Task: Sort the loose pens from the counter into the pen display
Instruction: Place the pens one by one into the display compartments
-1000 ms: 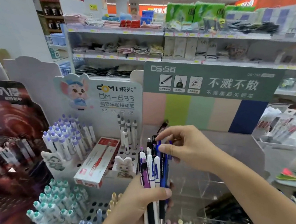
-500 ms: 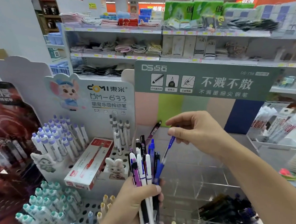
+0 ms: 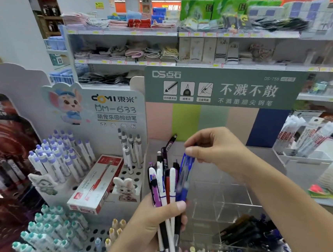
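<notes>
Head view. The left hand point(image 3: 150, 225) grips a bundle of pens point(image 3: 163, 187) upright, thumb clamped across the barrels, over the lower edge of the pen display point(image 3: 219, 198), a clear acrylic rack with stepped compartments. The right hand point(image 3: 215, 151) pinches the top of one blue pen point(image 3: 184, 177), which stands at the right edge of the bundle, its lower end beside the left thumb.

The step in hand appears to be separating this one pen. It would be done well by drawing the pen straight up along its own axis while the left thumb keeps the others pinned, then carrying it to a compartment of like pens; dark pens point(image 3: 246, 230) lie in a lower compartment.

The blue pen is translucent, slim and blurred. The bundle mixes white, black and purple barrels.
</notes>
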